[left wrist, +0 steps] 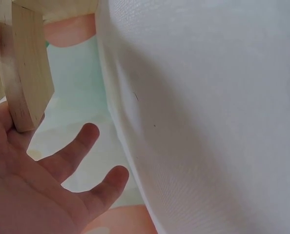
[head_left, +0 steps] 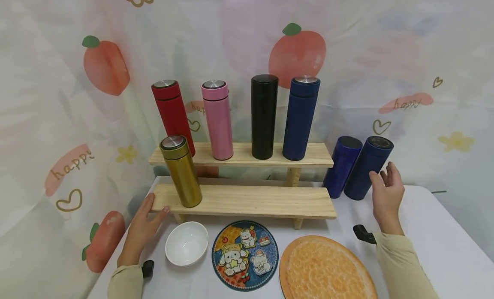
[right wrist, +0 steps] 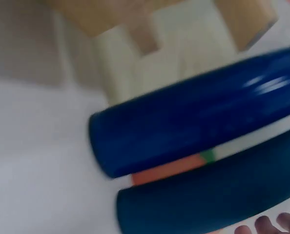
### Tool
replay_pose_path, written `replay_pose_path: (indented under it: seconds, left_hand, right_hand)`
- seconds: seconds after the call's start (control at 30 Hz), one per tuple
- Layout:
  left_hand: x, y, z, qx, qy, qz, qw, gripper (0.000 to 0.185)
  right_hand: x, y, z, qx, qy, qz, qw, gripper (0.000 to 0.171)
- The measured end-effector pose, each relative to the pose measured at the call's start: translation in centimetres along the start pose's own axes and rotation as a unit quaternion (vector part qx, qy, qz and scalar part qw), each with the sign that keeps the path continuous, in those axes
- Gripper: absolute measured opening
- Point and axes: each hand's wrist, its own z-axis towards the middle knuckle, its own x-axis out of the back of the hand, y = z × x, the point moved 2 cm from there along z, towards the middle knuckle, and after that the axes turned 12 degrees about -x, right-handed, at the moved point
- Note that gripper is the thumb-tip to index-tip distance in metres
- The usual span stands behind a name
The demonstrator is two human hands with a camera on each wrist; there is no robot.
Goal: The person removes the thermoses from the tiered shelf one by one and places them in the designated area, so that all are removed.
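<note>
My left hand (head_left: 143, 226) is at the left end of the lower plank of a two-tier wooden shelf (head_left: 262, 200). Thumb and a finger pinch the plank end (left wrist: 23, 68); two other fingers stick out free. My right hand (head_left: 387, 200) is beside a dark blue thermos bottle (head_left: 366, 170), its fingers loosely bent; fingertips (right wrist: 264, 225) show near that bottle in the right wrist view. A glossy blue thermos (head_left: 343, 166) stands just left of it. A gold thermos (head_left: 181, 174) stands on the lower plank.
The upper plank carries red (head_left: 173, 110), pink (head_left: 218, 123), black (head_left: 264, 119) and navy (head_left: 301, 119) thermoses. In front lie a white bowl (head_left: 187, 244), a round cartoon mat (head_left: 247, 286) and an orange round mat (head_left: 328, 269). A printed cloth (head_left: 424, 46) hangs behind.
</note>
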Motion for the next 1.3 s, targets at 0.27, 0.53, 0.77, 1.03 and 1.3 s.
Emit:
replay_pose_path:
  seconds: [0.27,0.53,0.77,1.03,1.3]
  left_hand:
    - [0.1,-0.2,-0.1,-0.015,0.001,0.002,0.9999,0.102]
    - [0.0,-0.3,-0.2,-0.01,-0.001,0.0,0.9999,0.102]
    - [-0.1,-0.3,-0.3,-0.01,0.0,-0.005,0.9999,0.101]
    - [0.2,0.0,-0.5,-0.009,-0.002,0.002,1.0,0.103]
    - [0.2,0.1,-0.1,-0.007,-0.006,0.006,0.9999,0.103]
  right_hand:
    - [-1.5,-3.5,-2.6,0.111,0.012,0.015,0.994,0.067]
    - [-3.5,-6.0,-5.8,0.14,-0.034,0.165,0.976,0.064]
    - [-5.6,-6.9,-8.4,0.143,-0.108,0.24,0.954,0.057]
    - [-7.6,-7.1,-10.1,0.143,-0.173,0.261,0.939,0.054]
    - [-9.3,-7.9,-11.0,0.161,-0.212,0.278,0.923,0.051]
